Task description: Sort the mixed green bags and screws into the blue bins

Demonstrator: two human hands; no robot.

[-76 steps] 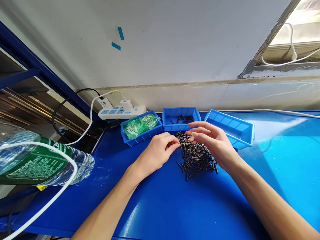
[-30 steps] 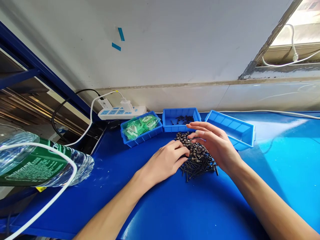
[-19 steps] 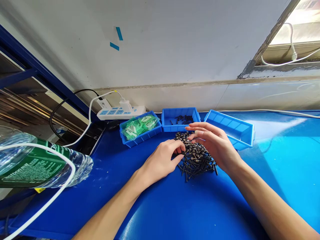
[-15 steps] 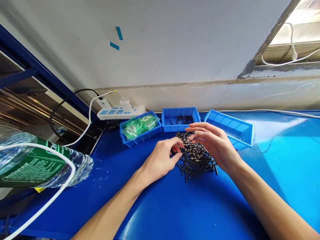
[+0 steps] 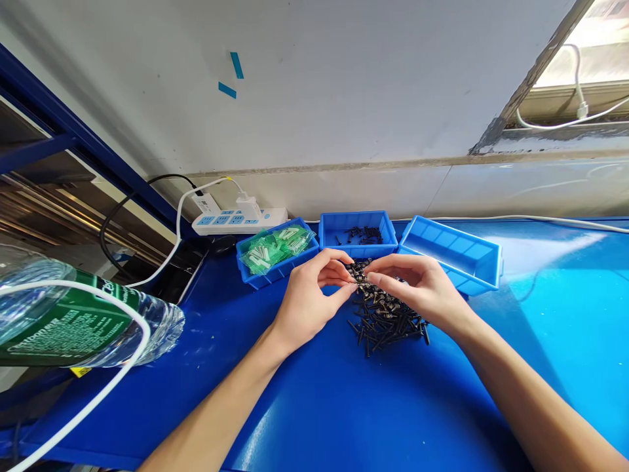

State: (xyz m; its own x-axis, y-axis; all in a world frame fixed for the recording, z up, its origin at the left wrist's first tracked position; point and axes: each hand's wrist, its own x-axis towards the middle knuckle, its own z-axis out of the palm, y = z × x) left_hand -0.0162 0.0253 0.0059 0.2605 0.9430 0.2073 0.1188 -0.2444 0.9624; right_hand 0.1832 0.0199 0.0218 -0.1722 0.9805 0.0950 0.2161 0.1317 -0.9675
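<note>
A loose heap of black screws (image 5: 388,321) lies on the blue table, some with metal washers near their heads. Over the heap's far left side, my left hand (image 5: 312,295) is curled, its thumb close to the fingertips. My right hand (image 5: 422,282) faces it from the other side, thumb and fingers pinched together above the screws. Whatever sits between the fingertips of either hand is too small to make out. Behind them, a blue bin (image 5: 358,246) holds several black screws.
At left, another blue bin (image 5: 278,270) carries green plastic packets (image 5: 278,249). A third blue bin (image 5: 455,259) stands at right. A white power strip (image 5: 240,221) lies by the wall. A large water bottle (image 5: 88,321) and a white cable (image 5: 113,373) occupy the near left.
My right hand has drawn its thumb and fingers together and lowered slightly toward the left hand. My left hand's fingers have shifted a little up, and the two hands' fingertips are closer.
</note>
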